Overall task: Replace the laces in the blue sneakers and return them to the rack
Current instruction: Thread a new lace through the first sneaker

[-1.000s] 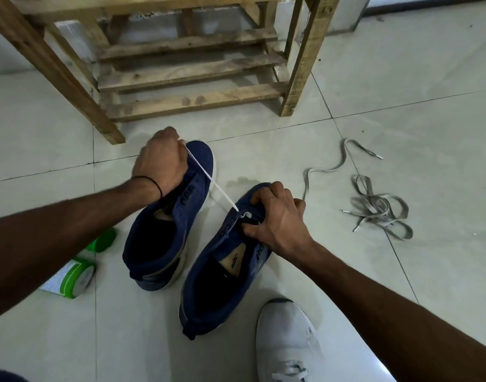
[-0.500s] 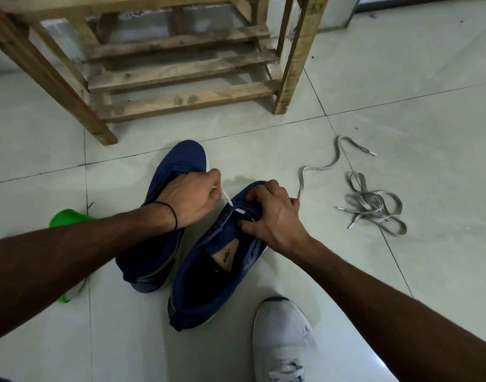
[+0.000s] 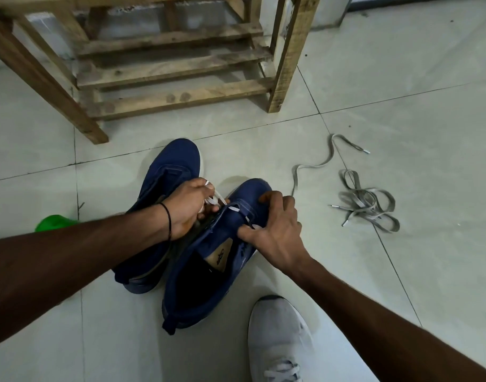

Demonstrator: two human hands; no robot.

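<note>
Old laces (image 3: 366, 202) out. Left hand (image 3: 188, 205) pinches white lace (image 3: 218, 198), right hand (image 3: 275, 227) grips sneaker (image 3: 208, 271) — seemingly first eyelets only, rack (image 3: 175, 97) pending.

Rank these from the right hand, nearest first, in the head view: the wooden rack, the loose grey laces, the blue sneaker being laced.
1. Blue sneaker: gripped by the right hand itself.
2. Loose grey laces: on the floor, off to the hand's right.
3. Wooden rack: ahead, farthest off.
</note>
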